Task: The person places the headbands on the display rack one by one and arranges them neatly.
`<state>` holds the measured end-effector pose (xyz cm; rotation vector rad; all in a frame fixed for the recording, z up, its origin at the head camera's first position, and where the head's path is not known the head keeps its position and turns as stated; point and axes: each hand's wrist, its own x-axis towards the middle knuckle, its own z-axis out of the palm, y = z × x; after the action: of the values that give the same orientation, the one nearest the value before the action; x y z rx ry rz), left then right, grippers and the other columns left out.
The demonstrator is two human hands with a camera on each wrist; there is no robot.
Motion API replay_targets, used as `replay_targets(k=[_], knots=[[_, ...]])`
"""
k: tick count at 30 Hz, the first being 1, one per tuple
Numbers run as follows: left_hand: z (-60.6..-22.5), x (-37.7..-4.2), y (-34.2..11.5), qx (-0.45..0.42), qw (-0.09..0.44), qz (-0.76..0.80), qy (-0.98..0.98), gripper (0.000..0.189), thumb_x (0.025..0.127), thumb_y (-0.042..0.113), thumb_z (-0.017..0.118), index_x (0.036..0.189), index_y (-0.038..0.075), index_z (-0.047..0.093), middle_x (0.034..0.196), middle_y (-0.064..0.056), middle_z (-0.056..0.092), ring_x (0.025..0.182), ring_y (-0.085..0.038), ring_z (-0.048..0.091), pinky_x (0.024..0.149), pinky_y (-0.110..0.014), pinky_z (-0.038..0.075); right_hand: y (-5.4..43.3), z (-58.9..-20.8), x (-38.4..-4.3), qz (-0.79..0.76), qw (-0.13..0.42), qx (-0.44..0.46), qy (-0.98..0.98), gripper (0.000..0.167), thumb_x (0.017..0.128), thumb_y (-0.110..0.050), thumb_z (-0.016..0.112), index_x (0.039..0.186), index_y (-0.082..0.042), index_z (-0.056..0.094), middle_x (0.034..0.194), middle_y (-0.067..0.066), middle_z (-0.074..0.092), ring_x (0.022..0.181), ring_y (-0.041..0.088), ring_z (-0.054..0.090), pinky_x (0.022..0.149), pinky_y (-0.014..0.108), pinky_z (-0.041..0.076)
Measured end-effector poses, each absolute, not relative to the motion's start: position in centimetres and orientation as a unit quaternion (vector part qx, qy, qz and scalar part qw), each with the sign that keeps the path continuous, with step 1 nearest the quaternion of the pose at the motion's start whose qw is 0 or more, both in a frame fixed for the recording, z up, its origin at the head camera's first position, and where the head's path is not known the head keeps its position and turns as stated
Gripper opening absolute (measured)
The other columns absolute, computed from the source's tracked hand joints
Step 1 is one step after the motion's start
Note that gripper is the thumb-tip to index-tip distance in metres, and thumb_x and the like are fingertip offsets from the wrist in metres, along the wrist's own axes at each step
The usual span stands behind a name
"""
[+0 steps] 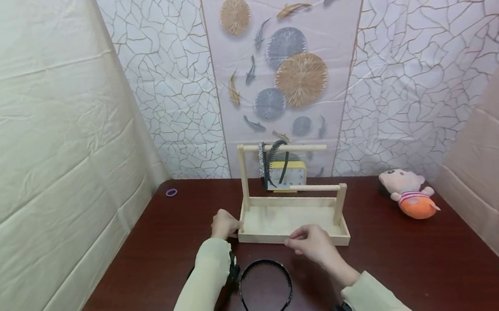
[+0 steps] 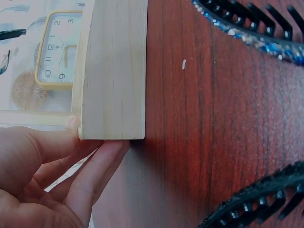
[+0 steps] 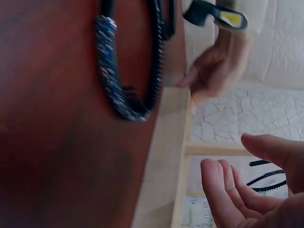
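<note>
A pale wooden rack (image 1: 267,237), with a shallow tray base and two rods, stands mid-table. My left hand (image 1: 225,225) grips its left end, the thumb over the tray wall and fingers against the outer end in the left wrist view. By the front edge hovers my right hand (image 1: 313,245), its fingers loosely bent and nothing between them. A glittery headband (image 1: 262,159) and a black toothed headband (image 1: 272,155) hang from the taller rod. On the table before the rack lies another headband (image 1: 262,261), with blue-silver glitter (image 3: 107,61) along its top.
Behind the rack is a yellow-framed clock (image 1: 298,164). A plush doll (image 1: 411,197) lies at the right, and a purple ring (image 1: 171,192) at the back left. Near my left forearm, a black headband (image 2: 256,197) shows in the left wrist view. Cloth walls surround the table.
</note>
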<state>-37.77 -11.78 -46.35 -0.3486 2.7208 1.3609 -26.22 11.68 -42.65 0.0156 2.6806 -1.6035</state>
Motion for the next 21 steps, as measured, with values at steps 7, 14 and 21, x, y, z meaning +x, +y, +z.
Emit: replay_targets(k=[7, 14, 21], knots=[[-46.0, -37.8, -11.8, -0.118, 0.043, 0.449, 0.885, 0.016, 0.085, 0.014, 0.077, 0.076, 0.001, 0.073, 0.080, -0.014, 0.071, 0.056, -0.022, 0.070, 0.064, -0.039, 0.057, 11.8, -44.2, -24.5, -0.509, 0.060, 0.009, 0.859, 0.019, 0.080, -0.009, 0.079, 0.091, 0.003, 0.068, 0.077, 0.008, 0.070, 0.069, 0.027, 0.072, 0.068, 0.039, 0.059], [-46.0, -37.7, -11.7, -0.117, 0.044, 0.443, 0.888, 0.017, 0.085, 0.015, 0.077, 0.077, 0.001, 0.073, 0.081, -0.014, 0.071, 0.057, -0.022, 0.070, 0.067, -0.041, 0.057, 12.1, -45.2, -23.2, -0.470, 0.082, -0.029, 0.878, 0.013, 0.079, -0.009, 0.078, 0.080, 0.000, 0.069, 0.069, 0.006, 0.070, 0.058, 0.018, 0.068, 0.059, 0.035, 0.058], [-46.1, -37.9, -11.7, -0.125, 0.041, 0.446, 0.885, 0.016, 0.084, 0.013, 0.078, 0.075, 0.001, 0.072, 0.084, -0.016, 0.071, 0.056, -0.023, 0.070, 0.073, -0.045, 0.058, 12.0, -45.7, -22.5, -0.408, 0.113, -0.066, 0.903, 0.022, 0.079, -0.020, 0.082, 0.068, -0.006, 0.069, 0.059, 0.001, 0.065, 0.051, 0.013, 0.065, 0.052, 0.031, 0.056]])
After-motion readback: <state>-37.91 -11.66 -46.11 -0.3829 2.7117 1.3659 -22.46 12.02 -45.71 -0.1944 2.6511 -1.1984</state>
